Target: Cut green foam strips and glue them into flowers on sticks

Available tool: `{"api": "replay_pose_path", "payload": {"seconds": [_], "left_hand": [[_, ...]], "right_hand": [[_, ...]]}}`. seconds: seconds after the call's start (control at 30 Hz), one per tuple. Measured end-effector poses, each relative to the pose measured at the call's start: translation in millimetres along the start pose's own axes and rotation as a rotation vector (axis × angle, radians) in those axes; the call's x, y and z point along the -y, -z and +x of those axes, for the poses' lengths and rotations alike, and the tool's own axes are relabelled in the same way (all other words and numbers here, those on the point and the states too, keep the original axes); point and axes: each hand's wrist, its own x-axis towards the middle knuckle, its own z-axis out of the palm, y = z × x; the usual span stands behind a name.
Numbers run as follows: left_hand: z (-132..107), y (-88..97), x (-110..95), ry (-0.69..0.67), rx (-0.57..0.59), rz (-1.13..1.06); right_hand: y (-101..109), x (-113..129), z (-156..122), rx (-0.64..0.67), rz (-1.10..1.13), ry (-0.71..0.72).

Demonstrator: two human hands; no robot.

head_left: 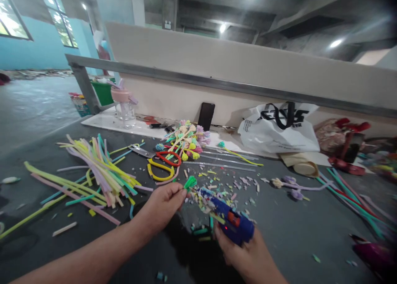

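Observation:
Pinched in my left hand is a small green pipe-cleaner flower, its head pointing up and to the right. My right hand grips a blue hot glue gun with an orange part and a small red light. The gun's nozzle end points up and left, close to the flower; whether they touch is unclear. Many clipped fuzzy scraps lie around and behind the gun. Scissors with red and yellow handles rest open beyond my left hand.
Cut pipe cleaners pile at the left. Finished small flowers heap at the back near a phone. Clear glue sticks lie behind the scraps. A cup, a white bag and a tape roll stand along the partition.

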Motion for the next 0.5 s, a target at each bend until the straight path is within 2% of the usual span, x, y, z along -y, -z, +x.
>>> {"api": "replay_pose_path", "payload": {"seconds": [0.17,0.37,0.5], "left_hand": [[-0.5,-1.2,1.6,0.015,0.023,0.007],[0.3,0.8,1.1,0.020,0.021,0.030],[1.1,0.8,3.4,0.051,0.030,0.009]], "right_hand": [[3.4,-0.6,2.0,0.061,-0.010,0.014],[4.0,6.3,0.3,0.017,0.068,-0.136],[3.6,9.6,-2.7,0.026,0.135,-0.160]]}}
